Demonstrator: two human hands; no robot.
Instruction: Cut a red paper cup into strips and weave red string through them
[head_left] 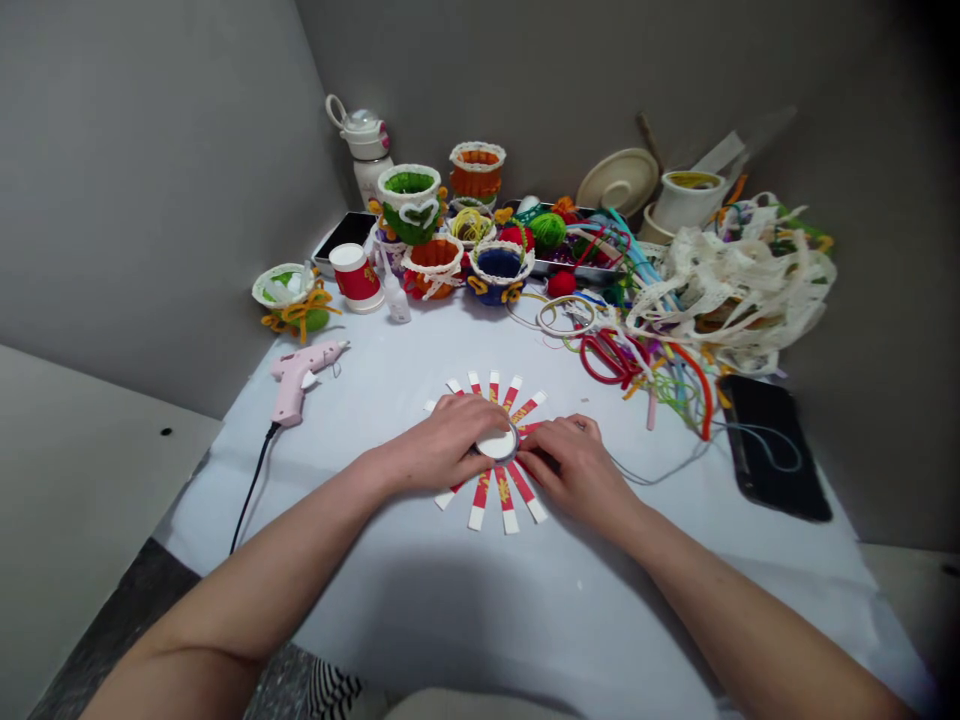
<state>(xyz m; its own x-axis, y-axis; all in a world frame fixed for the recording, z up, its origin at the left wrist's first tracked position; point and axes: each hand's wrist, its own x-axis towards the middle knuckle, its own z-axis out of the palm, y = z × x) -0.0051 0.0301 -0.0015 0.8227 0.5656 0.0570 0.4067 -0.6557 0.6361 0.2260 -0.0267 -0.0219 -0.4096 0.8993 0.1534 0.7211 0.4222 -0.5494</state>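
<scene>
A paper cup point(497, 446) cut into strips lies base up on the table, its red and white strips point(503, 492) fanned out flat like sun rays. Grey-blue cord point(660, 478) rings the round white base and trails off to the right. My left hand point(442, 440) rests over the cup's left side, thumb and fingers closed about the base. At the base's right edge, the fingertips of my right hand point(576, 465) pinch together on the cord, partly hiding the strips below.
A pink glue gun point(300, 380) with a black cable lies left. Behind are a whole paper cup point(355, 275), a small glue bottle point(396, 292) and several yarn-covered baskets point(501, 270). Red scissors point(606, 358), lace trim point(735, 285) and a black phone point(776, 445) are right.
</scene>
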